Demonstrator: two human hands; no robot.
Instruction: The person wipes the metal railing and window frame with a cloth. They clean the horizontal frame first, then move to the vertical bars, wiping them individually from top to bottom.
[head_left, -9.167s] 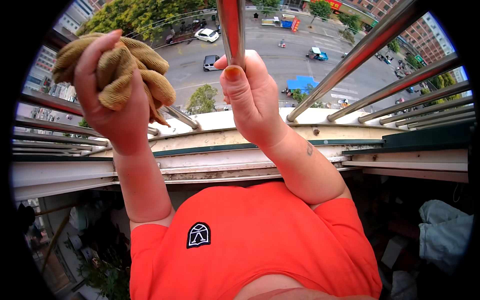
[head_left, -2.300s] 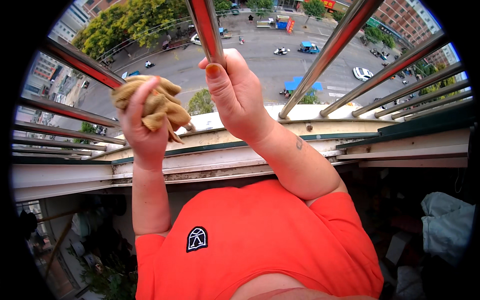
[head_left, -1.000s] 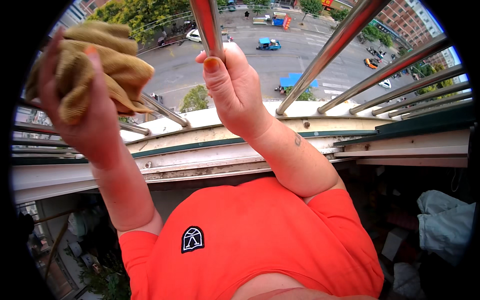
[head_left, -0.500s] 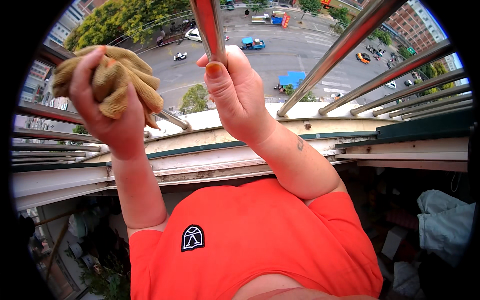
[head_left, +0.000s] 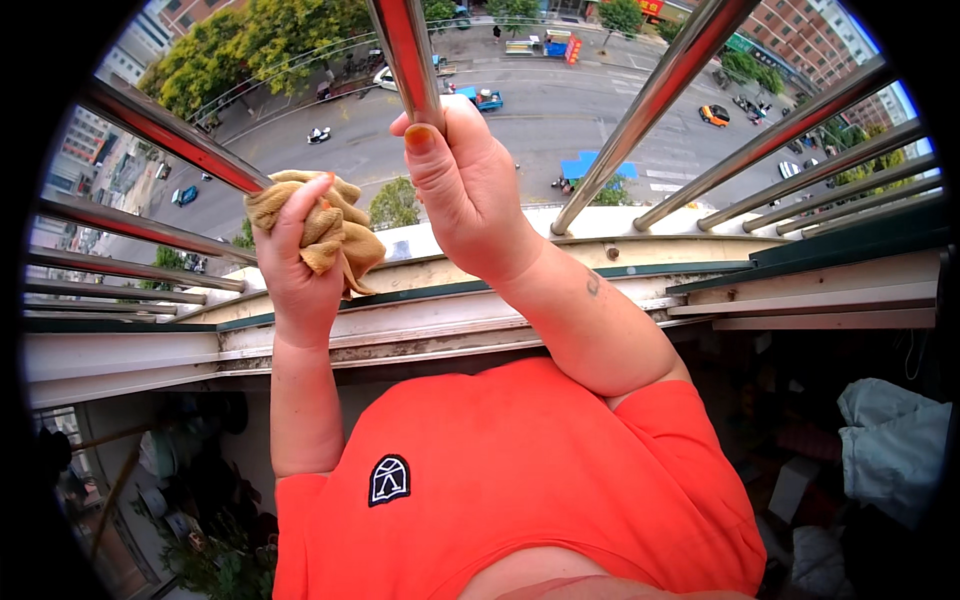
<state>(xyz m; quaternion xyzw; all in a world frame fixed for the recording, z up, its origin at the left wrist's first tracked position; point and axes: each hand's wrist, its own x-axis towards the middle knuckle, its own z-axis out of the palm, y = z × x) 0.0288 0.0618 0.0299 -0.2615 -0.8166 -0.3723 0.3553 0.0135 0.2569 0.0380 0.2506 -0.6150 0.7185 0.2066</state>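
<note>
A crumpled tan cloth (head_left: 325, 235) is bunched in my left hand (head_left: 296, 268), the thumb pressed over it. The cloth lies against the lower part of a shiny metal bar (head_left: 190, 140) on the left, and a loose corner hangs toward the sill. My right hand (head_left: 462, 190) is wrapped round another upright metal bar (head_left: 408, 60) in the middle, thumb pointing up along it. Most of the fingers behind that bar are hidden.
Several more metal bars (head_left: 650, 120) fan out on both sides. Below them run a white ledge (head_left: 540, 222) and a dirty window track (head_left: 430, 340). Beyond lies a street (head_left: 370, 130) far below, with vehicles and trees. Pale blue fabric (head_left: 895, 450) sits inside at right.
My left hand has moved right and down with the cloth, from higher on the left bar to near its lower end. My right hand keeps its grip on the middle bar.
</note>
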